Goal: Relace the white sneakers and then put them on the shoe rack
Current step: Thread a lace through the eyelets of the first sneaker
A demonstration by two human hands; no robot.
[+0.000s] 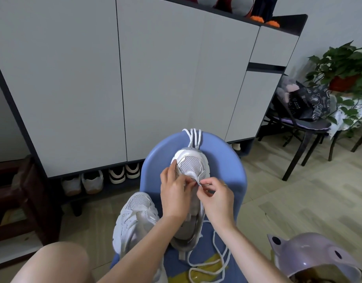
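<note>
Head view: fingers (pixel 204 183) pinching lace (pixel 214 248).

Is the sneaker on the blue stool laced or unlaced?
Mostly unlaced: the sneaker shows no crossed rows, lace trails loose, and both hands work at its lowest eyelets.

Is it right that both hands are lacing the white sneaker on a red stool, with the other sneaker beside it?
Not quite: the stool is blue, not red, as the head view shows. The rest holds: the left hand and right hand work a lace at the white sneaker on it, with the other sneaker beside it.
</note>
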